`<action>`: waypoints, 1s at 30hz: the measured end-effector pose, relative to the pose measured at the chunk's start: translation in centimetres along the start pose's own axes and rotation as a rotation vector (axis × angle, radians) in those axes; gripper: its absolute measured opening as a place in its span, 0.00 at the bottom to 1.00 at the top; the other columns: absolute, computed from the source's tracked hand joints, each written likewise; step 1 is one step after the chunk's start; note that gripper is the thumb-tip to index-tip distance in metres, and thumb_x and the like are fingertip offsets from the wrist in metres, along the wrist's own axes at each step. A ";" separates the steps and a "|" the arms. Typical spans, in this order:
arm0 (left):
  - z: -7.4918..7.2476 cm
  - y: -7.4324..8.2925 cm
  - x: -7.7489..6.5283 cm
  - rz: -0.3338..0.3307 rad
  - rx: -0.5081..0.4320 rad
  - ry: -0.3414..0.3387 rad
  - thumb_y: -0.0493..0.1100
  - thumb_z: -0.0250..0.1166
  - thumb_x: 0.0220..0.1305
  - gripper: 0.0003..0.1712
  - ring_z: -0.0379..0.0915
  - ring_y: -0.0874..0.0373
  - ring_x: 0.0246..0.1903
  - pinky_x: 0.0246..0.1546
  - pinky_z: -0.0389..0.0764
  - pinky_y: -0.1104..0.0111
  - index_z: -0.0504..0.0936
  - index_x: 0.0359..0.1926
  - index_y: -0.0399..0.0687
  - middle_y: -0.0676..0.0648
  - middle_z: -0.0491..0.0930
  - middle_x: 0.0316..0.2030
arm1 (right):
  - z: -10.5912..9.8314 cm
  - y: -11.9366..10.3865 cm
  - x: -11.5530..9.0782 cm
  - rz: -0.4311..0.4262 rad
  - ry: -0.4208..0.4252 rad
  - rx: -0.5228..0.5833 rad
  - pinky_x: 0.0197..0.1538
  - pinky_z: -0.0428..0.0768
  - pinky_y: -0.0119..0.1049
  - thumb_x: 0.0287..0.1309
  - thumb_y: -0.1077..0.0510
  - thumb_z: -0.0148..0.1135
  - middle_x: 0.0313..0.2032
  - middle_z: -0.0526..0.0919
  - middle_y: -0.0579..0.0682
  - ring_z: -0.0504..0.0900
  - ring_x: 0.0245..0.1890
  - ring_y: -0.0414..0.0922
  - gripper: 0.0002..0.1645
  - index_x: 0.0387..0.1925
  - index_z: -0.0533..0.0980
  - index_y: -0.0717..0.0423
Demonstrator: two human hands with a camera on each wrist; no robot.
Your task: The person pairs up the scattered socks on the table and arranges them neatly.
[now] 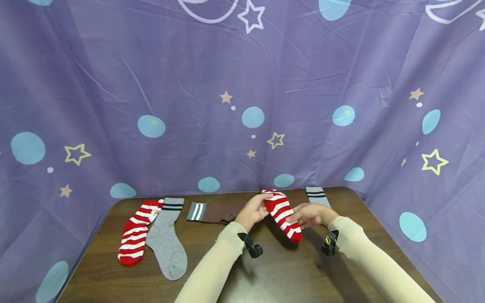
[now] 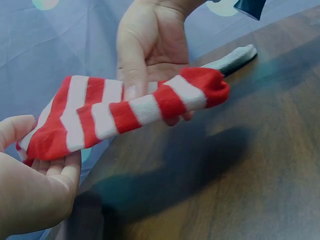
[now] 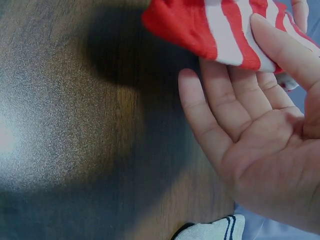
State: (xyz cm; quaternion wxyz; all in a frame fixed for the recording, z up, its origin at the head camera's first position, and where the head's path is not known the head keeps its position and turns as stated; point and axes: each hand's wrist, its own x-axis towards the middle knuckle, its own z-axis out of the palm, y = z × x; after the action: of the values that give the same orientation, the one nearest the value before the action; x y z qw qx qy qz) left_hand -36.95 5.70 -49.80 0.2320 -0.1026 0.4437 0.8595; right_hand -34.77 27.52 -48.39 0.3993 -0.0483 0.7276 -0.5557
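Both hands hold a red-and-white striped sock above the back right part of the table. My left hand pinches its cuff end between thumb and fingers, as the left wrist view also shows. Nearer the red toe, my right hand pinches the sock, thumb on top and fingers beneath. In the right wrist view the little finger of the right hand stands out from the sock. A grey sock with dark stripes lies just behind the right hand, partly hidden by it.
At the left of the wooden table lie another red-and-white striped sock and a grey sock, side by side and touching. A brown sock with a grey cuff lies behind the left hand. A purple patterned curtain hangs round the back and sides.
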 end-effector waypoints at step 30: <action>-4.4 3.8 -1.6 0.059 -0.067 0.006 0.30 0.58 0.67 0.28 0.71 0.44 0.60 0.75 0.63 0.52 0.63 0.66 0.31 0.38 0.76 0.51 | -0.1 -0.2 0.9 -0.049 0.171 0.155 0.45 0.85 0.33 0.71 0.58 0.58 0.37 0.86 0.42 0.85 0.38 0.38 0.19 0.59 0.72 0.62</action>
State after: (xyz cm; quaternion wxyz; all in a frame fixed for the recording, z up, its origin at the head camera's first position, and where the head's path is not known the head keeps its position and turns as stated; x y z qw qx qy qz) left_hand -37.48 -0.21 -49.04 0.2016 -0.0995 0.4182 0.8801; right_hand -35.54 27.02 -48.66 0.3245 0.0123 0.7126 -0.6218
